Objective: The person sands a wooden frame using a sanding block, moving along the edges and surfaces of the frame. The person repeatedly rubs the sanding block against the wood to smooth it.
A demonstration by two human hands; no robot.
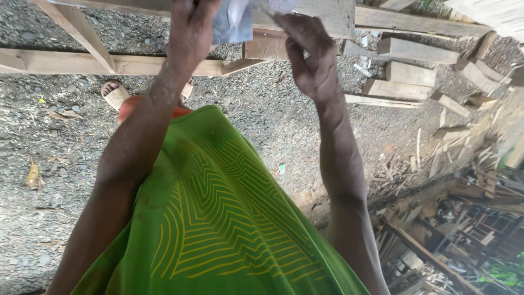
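Observation:
Both my arms reach forward over my green shirt with yellow line pattern. My left hand is closed around a shiny, crumpled silvery-blue sheet or packet at the top edge of the view. My right hand is just to its right, with fingers curled and the fingertips pinched near the sheet's upper right corner; whether they grip it is cut off by the frame. Behind both hands lies a wooden frame of planks on the gravel.
Gravel ground spreads below, with a sandalled foot near the plank. Cut timber blocks and offcuts lie at the upper right. A bank with wood scraps and stacked frames drops away at the lower right.

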